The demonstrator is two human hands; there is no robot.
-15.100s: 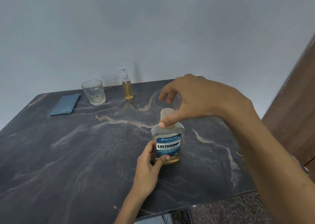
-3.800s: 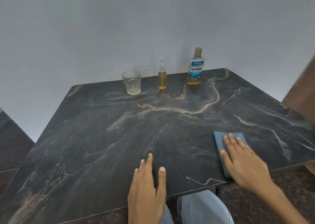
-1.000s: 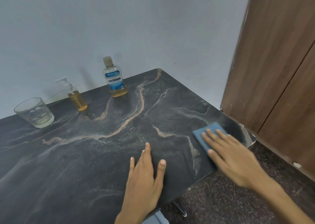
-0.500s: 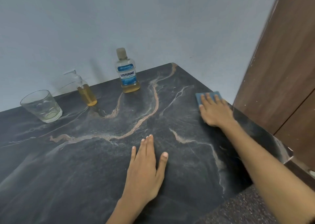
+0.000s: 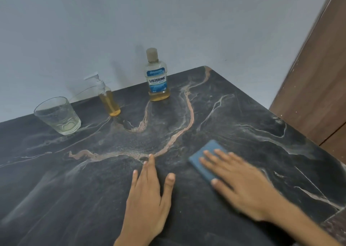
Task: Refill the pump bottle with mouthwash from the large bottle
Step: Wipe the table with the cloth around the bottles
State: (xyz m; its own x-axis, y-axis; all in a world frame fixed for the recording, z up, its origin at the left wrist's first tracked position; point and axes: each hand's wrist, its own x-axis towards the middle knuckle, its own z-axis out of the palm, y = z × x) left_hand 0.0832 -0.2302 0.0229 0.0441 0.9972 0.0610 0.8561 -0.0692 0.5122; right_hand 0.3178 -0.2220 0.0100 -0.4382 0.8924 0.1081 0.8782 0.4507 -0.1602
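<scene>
The large Listerine bottle (image 5: 157, 77) stands capped at the back of the dark marble table (image 5: 243, 122), with amber liquid low in it. To its left stands the small pump bottle (image 5: 106, 96), pump head on, filled with amber liquid. My left hand (image 5: 148, 195) lies flat on the table near the front, fingers straight. My right hand (image 5: 237, 178) presses flat on a folded blue cloth (image 5: 206, 156) on the table, right of the left hand. Both hands are far from the bottles.
A clear glass tumbler (image 5: 58, 114) with a little pale liquid stands at the back left. A grey wall runs behind the table. A brown wooden door (image 5: 322, 73) is at the right, beyond the table's edge.
My right hand has slid the blue cloth from the far right edge back toward me and the table's middle. The left hand stays flat in place. The camera view has shifted.
</scene>
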